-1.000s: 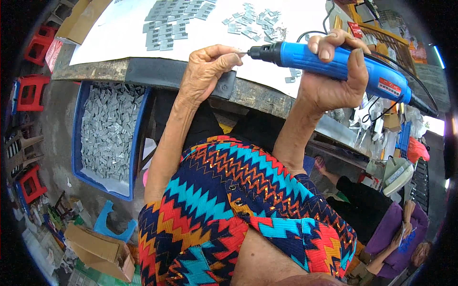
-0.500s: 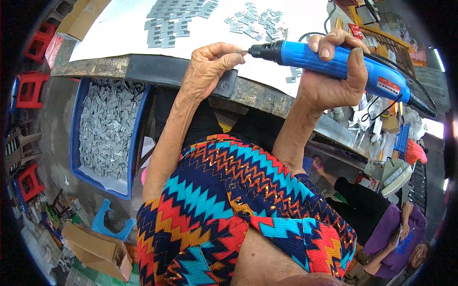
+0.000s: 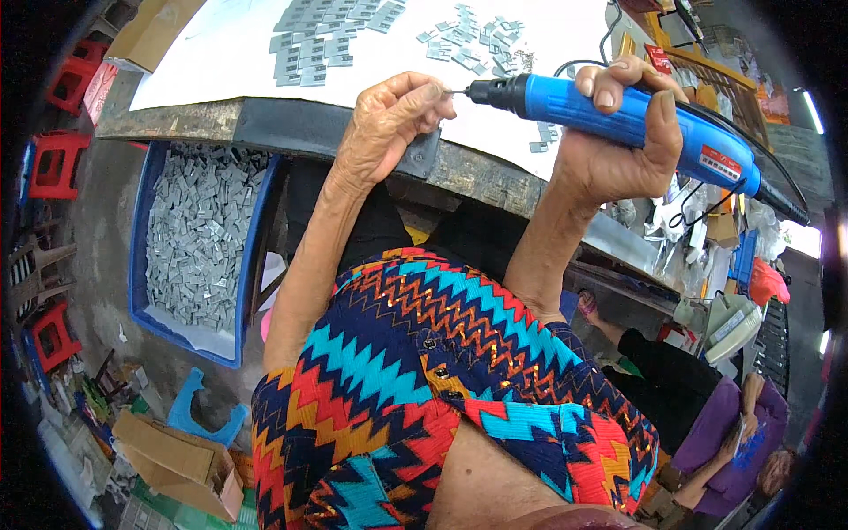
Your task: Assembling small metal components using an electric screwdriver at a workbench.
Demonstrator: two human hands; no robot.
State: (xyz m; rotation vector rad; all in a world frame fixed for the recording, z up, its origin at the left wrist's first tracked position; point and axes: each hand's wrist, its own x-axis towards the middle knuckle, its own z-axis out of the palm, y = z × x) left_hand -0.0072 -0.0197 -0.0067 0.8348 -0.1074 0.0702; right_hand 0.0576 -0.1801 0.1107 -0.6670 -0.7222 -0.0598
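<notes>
My right hand (image 3: pixel 618 146) is wrapped round a blue electric screwdriver (image 3: pixel 583 108), held level above the table's front edge with its black nose pointing left. The thin metal bit (image 3: pixel 456 92) sticks out of the nose. At the tip of that bit, my left hand (image 3: pixel 393 124) has thumb and fingers pinched together; what lies between them is too small and hidden to make out. Beyond my hands, flat grey parts (image 3: pixel 322 40) lie in overlapping rows on the white-covered tabletop (image 3: pixel 221 62). A looser scatter of grey parts (image 3: pixel 473 40) lies to their right.
Left below the table stands a blue bin (image 3: pixel 139 256) full of small grey parts (image 3: pixel 199 234). A black cable (image 3: pixel 791 168) trails from the screwdriver's rear. Red stools (image 3: pixel 62 165) and a cardboard box (image 3: pixel 177 459) are at left. Another person in purple (image 3: pixel 733 433) sits at lower right.
My left thumb and fingers have shifted and curled in closer at the bit's tip. The screwdriver has moved very slightly to the right, still in my right hand.
</notes>
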